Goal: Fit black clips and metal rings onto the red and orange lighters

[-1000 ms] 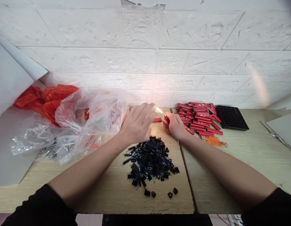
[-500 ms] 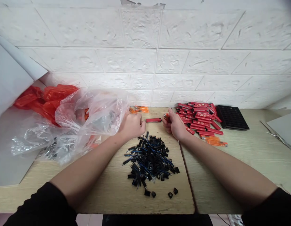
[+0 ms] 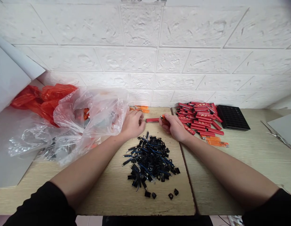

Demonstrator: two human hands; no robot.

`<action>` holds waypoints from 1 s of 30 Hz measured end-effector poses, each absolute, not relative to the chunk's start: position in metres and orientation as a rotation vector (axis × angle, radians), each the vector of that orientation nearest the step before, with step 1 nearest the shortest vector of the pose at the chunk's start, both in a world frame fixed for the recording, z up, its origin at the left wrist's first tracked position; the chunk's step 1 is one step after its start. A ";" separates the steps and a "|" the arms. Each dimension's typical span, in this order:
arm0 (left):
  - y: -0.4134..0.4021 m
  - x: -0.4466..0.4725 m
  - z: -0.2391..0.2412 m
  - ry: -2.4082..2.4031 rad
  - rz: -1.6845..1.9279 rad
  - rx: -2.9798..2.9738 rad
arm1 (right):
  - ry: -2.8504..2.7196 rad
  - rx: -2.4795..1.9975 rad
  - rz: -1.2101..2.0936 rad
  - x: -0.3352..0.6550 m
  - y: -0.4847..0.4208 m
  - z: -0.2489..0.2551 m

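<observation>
My right hand (image 3: 175,127) is closed on an orange lighter (image 3: 163,118), with the metal top poking out past the thumb. Between my hands a slim red case (image 3: 152,120) lies flat on the tabletop, its right end close to the held lighter. My left hand (image 3: 133,123) rests on the table at the left of the case, fingers loosened and partly turned from view. Just beyond it are orange lighters (image 3: 142,108). In front of both hands spreads a pile of small black parts (image 3: 151,158) with thin blue pieces among them.
Many red cases (image 3: 199,117) are heaped at right, beside a black gridded tray (image 3: 233,117). More orange lighters (image 3: 216,141) lie before the heap. Clear plastic bags (image 3: 93,113) and a red bag (image 3: 50,97) crowd the left. Scissors (image 3: 278,136) lie far right.
My left hand has loosened from a tighter curl and flattened. My right hand has moved slightly left with the orange lighter, nearer the red case.
</observation>
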State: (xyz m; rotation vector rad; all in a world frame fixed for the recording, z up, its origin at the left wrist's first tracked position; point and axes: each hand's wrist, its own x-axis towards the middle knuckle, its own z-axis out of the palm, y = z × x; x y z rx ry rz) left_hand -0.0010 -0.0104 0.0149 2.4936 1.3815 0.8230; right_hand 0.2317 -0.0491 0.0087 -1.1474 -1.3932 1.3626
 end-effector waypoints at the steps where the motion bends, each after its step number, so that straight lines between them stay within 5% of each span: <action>1: -0.010 -0.001 0.015 1.379 0.845 2.501 | -1.399 -1.143 1.353 0.232 -0.049 0.008; 30: -0.001 -0.001 0.000 1.366 0.867 2.561 | -1.505 -1.089 1.362 0.233 -0.050 0.008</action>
